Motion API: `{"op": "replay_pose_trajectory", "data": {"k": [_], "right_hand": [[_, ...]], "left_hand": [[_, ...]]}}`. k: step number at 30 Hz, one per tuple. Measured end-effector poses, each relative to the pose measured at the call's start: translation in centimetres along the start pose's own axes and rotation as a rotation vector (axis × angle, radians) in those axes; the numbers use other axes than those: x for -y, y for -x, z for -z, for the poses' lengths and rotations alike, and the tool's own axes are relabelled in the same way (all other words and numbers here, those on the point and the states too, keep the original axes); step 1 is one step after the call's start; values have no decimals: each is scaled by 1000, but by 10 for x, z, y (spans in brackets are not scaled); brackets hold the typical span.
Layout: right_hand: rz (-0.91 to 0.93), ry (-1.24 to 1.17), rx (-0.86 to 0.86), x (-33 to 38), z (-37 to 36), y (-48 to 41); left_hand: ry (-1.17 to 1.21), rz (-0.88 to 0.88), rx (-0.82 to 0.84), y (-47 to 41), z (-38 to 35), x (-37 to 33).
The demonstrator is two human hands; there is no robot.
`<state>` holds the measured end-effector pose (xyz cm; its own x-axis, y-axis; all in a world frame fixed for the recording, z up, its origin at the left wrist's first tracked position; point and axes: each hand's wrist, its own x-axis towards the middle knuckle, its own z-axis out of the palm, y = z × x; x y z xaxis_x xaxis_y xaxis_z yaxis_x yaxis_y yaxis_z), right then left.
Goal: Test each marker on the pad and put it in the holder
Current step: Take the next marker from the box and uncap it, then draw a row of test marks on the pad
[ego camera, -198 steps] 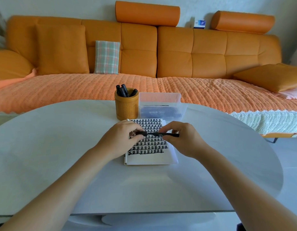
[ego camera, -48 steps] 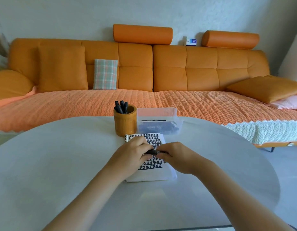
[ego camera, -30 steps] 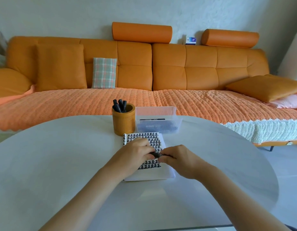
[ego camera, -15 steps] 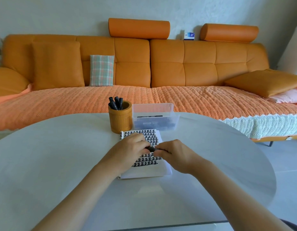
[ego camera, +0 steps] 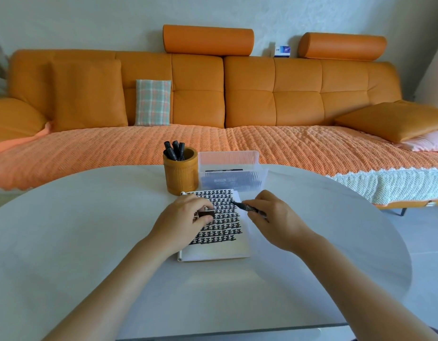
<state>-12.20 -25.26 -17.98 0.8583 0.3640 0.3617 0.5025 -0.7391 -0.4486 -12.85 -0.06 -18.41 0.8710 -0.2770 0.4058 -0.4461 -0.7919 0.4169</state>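
A white pad covered in rows of black marks lies on the table in front of me. My right hand grips an uncapped black marker, its tip pointing left over the pad's upper right. My left hand rests on the pad and pinches the marker's black cap. Behind the pad stands a round bamboo holder with several black markers in it.
A clear plastic box holding more markers stands right of the holder. The white oval table stretches wide on both sides. An orange sofa with cushions runs along the wall behind.
My hands were together on the capped marker over the pad. They have pulled apart: the cap is off in my left hand, the marker is in my right.
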Motion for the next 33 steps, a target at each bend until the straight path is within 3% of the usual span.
{"op": "replay_pose_trajectory", "data": {"k": [8,11,15,20,25,33], "right_hand": [[-119,-176,-25,4,-1,6],[-158,-314,-82,6,0,6],[-250,-628,-84,10,1,5],[-225,-621,30,11,1,14],[-311,-896,19,18,-2,18],[-360,-720,8,18,-13,15]], "left_hand": [[-96,-22,9,2,-11,4],[-40,-42,-58,2,-9,0],[76,-167,-56,13,-5,-17],[47,-341,60,35,-20,-33],[-7,-440,43,42,-27,-36],[-24,-412,31,46,-29,-36]]}}
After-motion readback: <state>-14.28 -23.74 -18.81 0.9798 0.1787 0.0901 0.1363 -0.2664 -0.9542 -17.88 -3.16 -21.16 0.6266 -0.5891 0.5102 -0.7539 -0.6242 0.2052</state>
